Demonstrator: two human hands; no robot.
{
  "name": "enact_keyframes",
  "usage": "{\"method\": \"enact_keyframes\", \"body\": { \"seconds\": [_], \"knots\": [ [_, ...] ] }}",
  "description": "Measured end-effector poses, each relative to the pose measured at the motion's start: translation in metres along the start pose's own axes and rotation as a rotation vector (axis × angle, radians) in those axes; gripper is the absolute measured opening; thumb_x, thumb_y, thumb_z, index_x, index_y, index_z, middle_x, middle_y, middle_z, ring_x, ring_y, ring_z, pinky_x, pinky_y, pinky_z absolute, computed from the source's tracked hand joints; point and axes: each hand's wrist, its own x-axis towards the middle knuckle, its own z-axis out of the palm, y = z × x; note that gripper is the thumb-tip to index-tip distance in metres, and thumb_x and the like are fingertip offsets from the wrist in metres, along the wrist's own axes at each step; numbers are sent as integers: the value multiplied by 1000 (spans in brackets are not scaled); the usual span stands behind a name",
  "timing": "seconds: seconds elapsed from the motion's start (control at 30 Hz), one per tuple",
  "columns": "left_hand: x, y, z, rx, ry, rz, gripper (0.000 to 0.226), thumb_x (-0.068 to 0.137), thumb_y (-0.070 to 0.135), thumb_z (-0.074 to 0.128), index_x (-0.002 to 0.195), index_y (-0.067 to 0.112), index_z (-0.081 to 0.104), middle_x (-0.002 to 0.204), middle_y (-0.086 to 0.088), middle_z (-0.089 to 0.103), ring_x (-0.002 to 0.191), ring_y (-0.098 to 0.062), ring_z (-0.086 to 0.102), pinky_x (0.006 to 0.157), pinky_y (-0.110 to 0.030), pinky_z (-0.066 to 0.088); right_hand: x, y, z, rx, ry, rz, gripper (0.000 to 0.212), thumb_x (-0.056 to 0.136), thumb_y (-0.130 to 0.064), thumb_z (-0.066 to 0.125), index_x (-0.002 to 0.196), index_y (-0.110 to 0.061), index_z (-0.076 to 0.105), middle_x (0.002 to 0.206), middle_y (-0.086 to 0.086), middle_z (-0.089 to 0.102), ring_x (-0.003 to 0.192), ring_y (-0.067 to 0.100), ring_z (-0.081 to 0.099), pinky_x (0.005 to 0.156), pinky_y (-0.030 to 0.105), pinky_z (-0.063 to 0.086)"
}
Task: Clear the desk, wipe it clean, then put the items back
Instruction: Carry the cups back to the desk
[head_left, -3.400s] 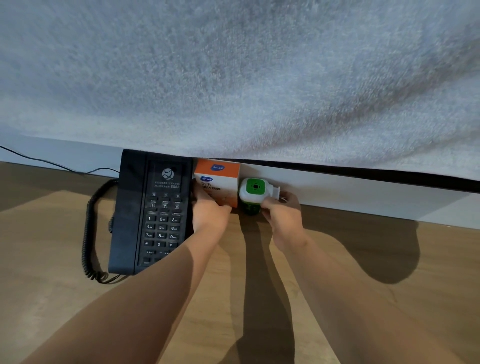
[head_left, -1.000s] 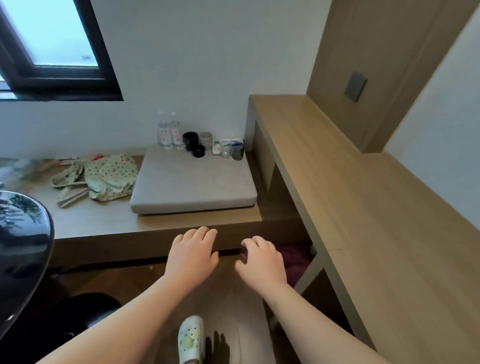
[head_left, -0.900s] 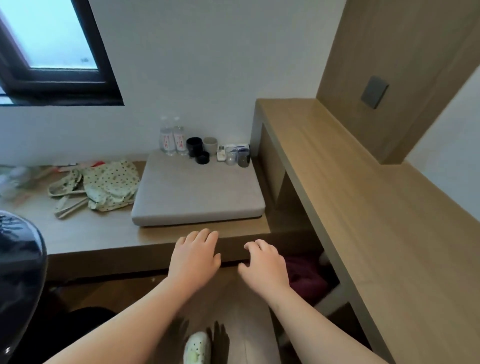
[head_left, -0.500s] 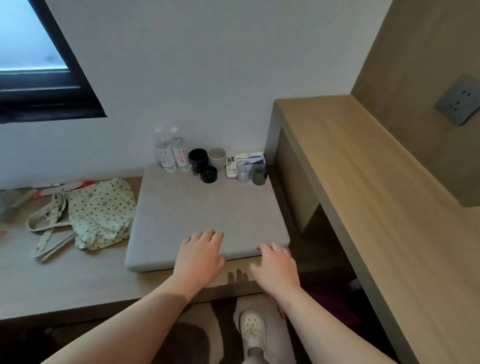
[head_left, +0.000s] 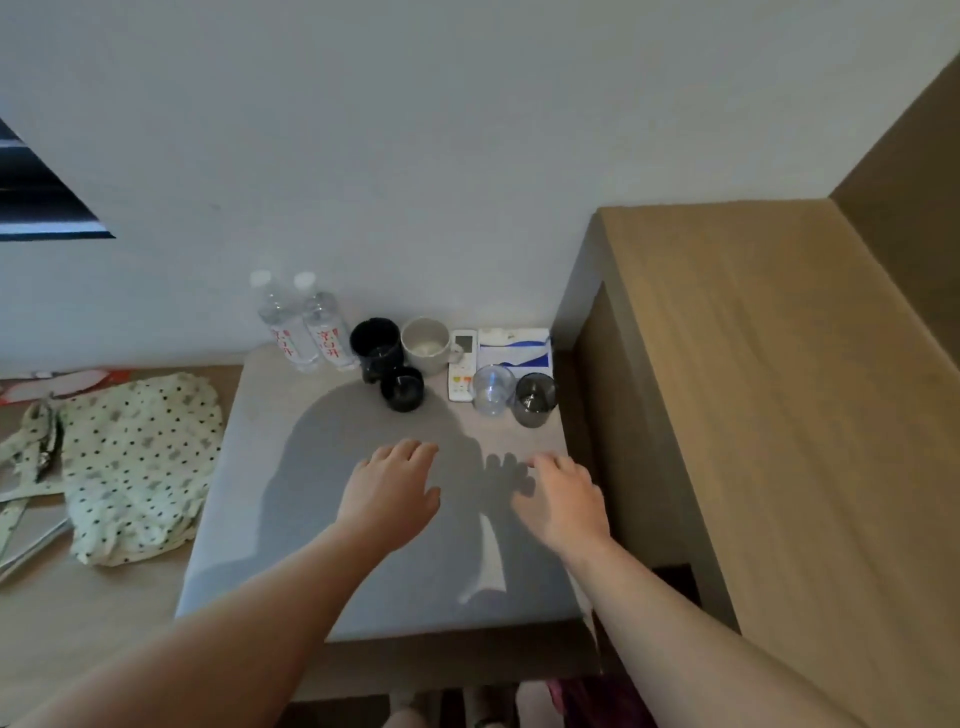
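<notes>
A grey cushion lies on a low bench. Along its far edge stand two water bottles, a black mug, a white mug, a small black cup, a white remote, a tissue pack, a clear glass and a dark glass. My left hand and my right hand hover palm down over the cushion, fingers relaxed, holding nothing, a short way in front of the cups. The wooden desk at the right is bare.
A spotted fabric bag with straps lies on the bench left of the cushion. A white wall rises behind the items. A dark window corner shows at the upper left. The desk's side panel stands right beside the cushion.
The view went from the phone, box and green device at the wall to the bench. Both empty hands have moved forward over the cushion toward the cups.
</notes>
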Motion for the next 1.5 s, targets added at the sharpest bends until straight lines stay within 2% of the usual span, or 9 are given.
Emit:
{"method": "enact_keyframes", "body": {
  "seconds": [0.27, 0.43, 0.63, 0.73, 0.83, 1.03, 1.17, 1.3, 1.5],
  "knots": [
    [117, 0, 3, 1, -73, 74, 54, 89, 32, 53, 138, 19, 35, 142, 0, 37, 128, -26, 37, 98, -36, 40, 105, 14, -2, 51, -23, 126, 56, 86, -32, 58, 137, -24, 39, 147, 1, 31, 129, 27, 35, 102, 37, 33],
    [179, 9, 19, 68, -79, 124, 75, 83, 33, 62, 145, 22, 21, 157, -4, 5, 141, -26, 15, 106, -41, 31, 163, 31, 7, 139, -24, 227, 71, 83, -30, 63, 145, -24, 28, 156, -1, 17, 136, 29, 27, 106, 41, 30],
    [239, 21, 55, 134, -110, 186, 98, 80, 38, 70, 149, 21, 2, 157, -8, -10, 144, -31, 4, 111, -45, 25, 216, 46, 24, 147, -14, 229, 88, 81, -36, 70, 149, -31, 14, 159, 0, -2, 143, 31, 12, 111, 47, 23],
    [258, 24, 69, 105, -179, 186, 112, 74, 42, 74, 149, 22, -6, 156, -8, -14, 143, -33, 2, 112, -47, 23, 237, 48, 34, 148, -88, 220, 98, 79, -36, 72, 150, -32, 4, 159, 0, -8, 144, 31, 6, 112, 50, 21],
    [271, 25, 81, 3, -225, 160, 110, 72, 38, 77, 149, 24, 0, 156, -7, -5, 141, -33, 12, 108, -46, 31, 251, 50, 46, 174, -64, 207, 102, 79, -33, 73, 150, -35, 1, 158, -1, -7, 144, 31, 8, 113, 49, 21],
    [279, 22, 97, -172, -167, 124, 84, 70, 24, 78, 138, 25, 28, 137, -9, 31, 125, -30, 38, 93, -41, 46, 265, 63, 62, 267, 50, 177, 88, 77, -19, 75, 144, -34, 19, 151, 1, 10, 134, 32, 31, 105, 41, 39],
    [281, 22, 98, -165, -164, 117, 84, 70, 23, 79, 137, 25, 29, 136, -10, 31, 125, -29, 37, 96, -41, 47, 264, 60, 63, 304, 59, 177, 85, 77, -12, 74, 144, -28, 24, 149, 5, 17, 134, 31, 32, 104, 38, 41],
    [268, 19, 90, -277, -149, 55, 83, 68, 20, 79, 136, 25, 32, 134, -9, 34, 123, -28, 39, 96, -40, 46, 249, 58, 55, 300, 74, 126, 83, 76, -10, 74, 143, -24, 28, 146, 7, 23, 131, 31, 36, 102, 37, 43],
    [233, 10, 46, -328, -61, 31, 86, 65, 21, 82, 137, 25, 35, 136, -10, 36, 120, -30, 45, 95, -41, 46, 214, 33, 22, 343, 101, 123, 85, 71, -17, 79, 140, -26, 30, 145, 3, 26, 128, 27, 41, 100, 35, 43]
  ]
}}
